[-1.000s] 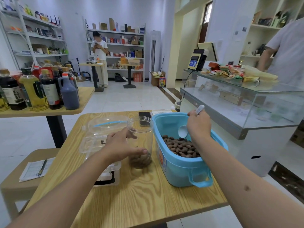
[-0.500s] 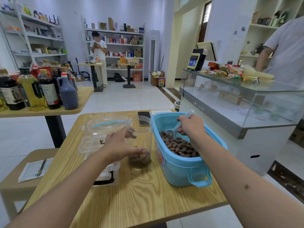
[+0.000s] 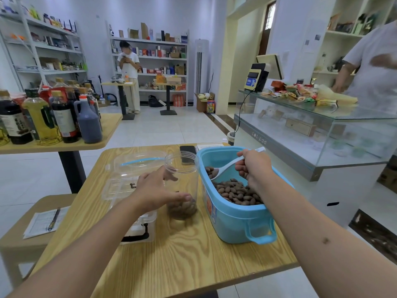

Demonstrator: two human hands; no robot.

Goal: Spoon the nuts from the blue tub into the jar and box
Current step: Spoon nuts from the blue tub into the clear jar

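The blue tub (image 3: pixel 234 220) stands on the right part of the wooden table (image 3: pixel 182 254), and brown nuts (image 3: pixel 236 191) lie heaped inside it, mostly toward its near and right side. The right hand (image 3: pixel 254 166) reaches over the tub from its right rim, fingers curled round the handle of a white spoon (image 3: pixel 227 168); the handle points up and away past the tub's far right edge, and the bowl of the spoon dips down among the nuts at the tub's far left part. Just left of the tub stands a clear jar (image 3: pixel 181 183), upright and with no lid on, with a low layer of nuts at its bottom. The left hand (image 3: pixel 156 190) wraps the jar from the side away from the tub, thumb across the near side low down and fingers round the far side, grasping it. Left of the jar, partly under the left hand, sits a clear plastic box (image 3: pixel 129 190) with its lid (image 3: pixel 139 162) lying open behind it; a few small dark bits show inside, too unclear to name. Behind the jar, near the tub's far left corner, a dark phone (image 3: pixel 188 154) lies flat on the table. To the right of the tub, apart from the table, stands a glass counter (image 3: pixel 322 134).
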